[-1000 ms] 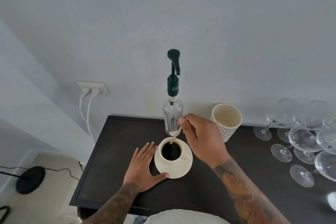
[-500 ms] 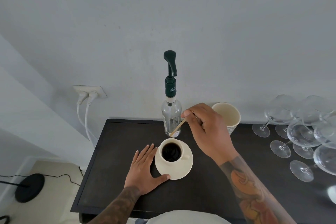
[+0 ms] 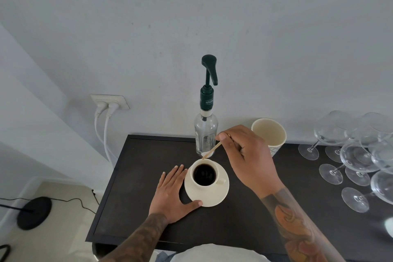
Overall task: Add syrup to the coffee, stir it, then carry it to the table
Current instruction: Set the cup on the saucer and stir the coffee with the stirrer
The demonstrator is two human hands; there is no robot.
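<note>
A cream cup of black coffee [image 3: 204,174] stands on a cream saucer [image 3: 221,194] on the dark counter [image 3: 136,193]. My left hand [image 3: 173,193] lies flat on the counter, its fingers straight and its thumb against the saucer's front-left rim. My right hand [image 3: 247,158] pinches a thin wooden stir stick [image 3: 211,150], held above and behind the cup with its lower tip just clear of the rim. Behind the cup stands the clear syrup bottle [image 3: 205,134] with a dark green pump.
A cream patterned tumbler [image 3: 269,134] stands behind my right hand near the wall. Several wine glasses [image 3: 357,155] lie and stand crowded on the counter's right side. Two white plugs [image 3: 106,108] sit in a wall socket at left. A black lamp base [image 3: 34,212] rests on the floor.
My right hand has lifted the stir stick out of the coffee, up and back to the right. My left hand has stayed flat beside the saucer.
</note>
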